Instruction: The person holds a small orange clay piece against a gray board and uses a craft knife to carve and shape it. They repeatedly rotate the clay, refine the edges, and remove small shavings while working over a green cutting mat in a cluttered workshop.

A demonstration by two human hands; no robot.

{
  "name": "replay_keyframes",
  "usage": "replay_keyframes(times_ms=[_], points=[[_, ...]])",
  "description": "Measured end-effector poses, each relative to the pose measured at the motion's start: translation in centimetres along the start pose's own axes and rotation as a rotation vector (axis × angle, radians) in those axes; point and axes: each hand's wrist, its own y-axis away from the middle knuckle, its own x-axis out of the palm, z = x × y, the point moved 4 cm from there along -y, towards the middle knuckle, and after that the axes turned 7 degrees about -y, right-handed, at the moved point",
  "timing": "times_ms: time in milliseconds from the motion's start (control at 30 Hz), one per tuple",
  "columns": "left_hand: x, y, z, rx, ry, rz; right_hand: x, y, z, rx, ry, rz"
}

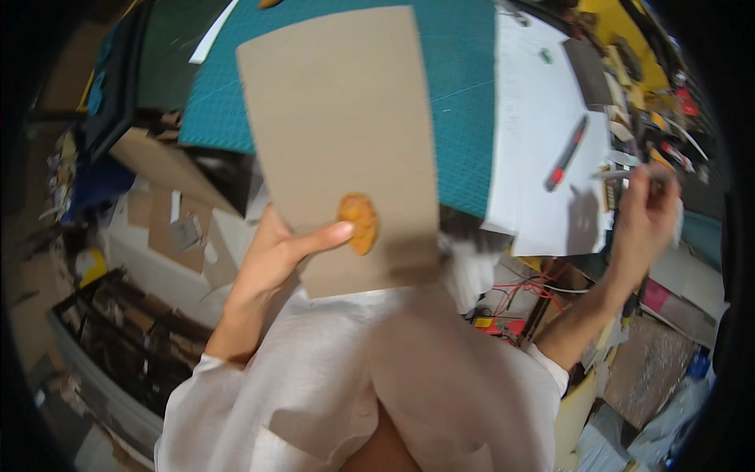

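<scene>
My left hand grips a sheet of brown cardboard by its lower left edge, fingers behind and hidden. Its thumb presses a small orange-brown oval piece, rough and pointed at the lower end, against the cardboard's front. Off to the right, my right hand is raised with its fingers pinched together. A thin, grey, pointed tool sticks out of them to the left; blur hides its exact kind. Beneath and left of that hand, a red and black pen-like tool lies on white paper.
A teal cutting mat covers the table behind the cardboard. Cluttered small tools and scraps crowd the right side. Below the table edge are red wires. An open grey bin stands at lower left, near cardboard pieces.
</scene>
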Motion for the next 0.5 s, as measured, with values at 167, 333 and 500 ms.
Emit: replay_keyframes(times_ms=[167,333,500], points=[[-0.2,0.3,0.5,-0.006,0.075,0.047,8.4,7.5,6.3,0.058,-0.484,0.237],[0.0,0.2,0.9,0.019,0.082,0.034,11.3,11.4,7.8,-0.150,-0.242,0.519],[0.1,0.2,1.3,0.033,0.088,0.009,12.1,14.8,6.9,0.174,-0.320,0.560]])
